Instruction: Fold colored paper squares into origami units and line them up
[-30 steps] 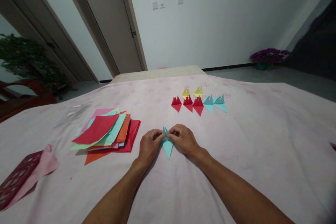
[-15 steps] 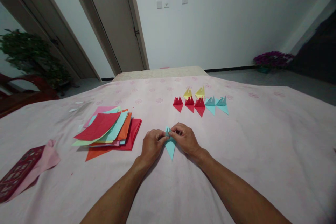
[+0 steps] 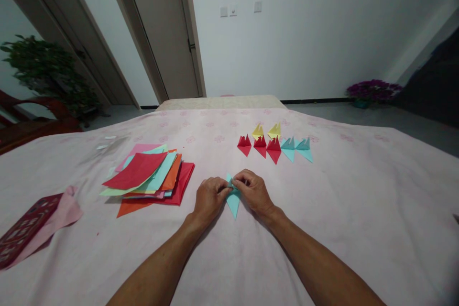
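Observation:
A light blue origami crane, folded flat with one point toward me, is between my hands over the pink tablecloth. My left hand pinches its left side between thumb and fingers. On the upper right of the paper, my right hand is closed in a pinch near a narrow folded tip. The fingertips partly hide the middle folds. Beyond my hands stand finished-looking folded cranes: red ones, yellow ones and light blue ones.
A loose stack of coloured paper sheets lies to the left. Farther left are a dark red patterned box and a pink cloth-like piece. Clear plastic lies behind the stack. The tablecloth has soft wrinkles.
The view has tilted slightly upward. My hands stay on the light blue crane, with only a small shift of the fingers at its upper folds.

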Demonstrator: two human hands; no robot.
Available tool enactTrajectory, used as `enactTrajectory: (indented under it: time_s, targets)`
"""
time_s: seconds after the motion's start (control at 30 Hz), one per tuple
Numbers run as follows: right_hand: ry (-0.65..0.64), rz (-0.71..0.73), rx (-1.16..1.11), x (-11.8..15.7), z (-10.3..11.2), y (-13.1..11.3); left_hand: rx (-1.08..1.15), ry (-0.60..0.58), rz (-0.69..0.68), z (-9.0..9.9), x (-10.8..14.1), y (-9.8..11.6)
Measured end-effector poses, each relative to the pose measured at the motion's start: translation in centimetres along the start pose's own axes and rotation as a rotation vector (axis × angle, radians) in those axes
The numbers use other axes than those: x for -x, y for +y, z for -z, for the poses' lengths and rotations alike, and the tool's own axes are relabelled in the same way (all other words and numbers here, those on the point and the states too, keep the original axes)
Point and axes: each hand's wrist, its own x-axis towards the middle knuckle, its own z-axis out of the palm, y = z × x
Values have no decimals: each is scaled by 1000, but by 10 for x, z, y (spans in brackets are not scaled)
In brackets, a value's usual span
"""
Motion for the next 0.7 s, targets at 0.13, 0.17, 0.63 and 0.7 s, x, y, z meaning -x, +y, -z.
enactTrajectory:
  time_s: [0.13,0.17,0.63,0.7]
  targets:
    - [-6,-67,-48,-1,1,1,44,56,47,-1,-1,-2]
    - [1,-81,-42,-2,1,2,55,78,65,-1,-1,-2]
    - [-168,57,561,0,7,4,-121,-147,-14,1,-8,-17]
    - [-184,55,597,0,8,5,-179,-217,-43,4,-9,-21]
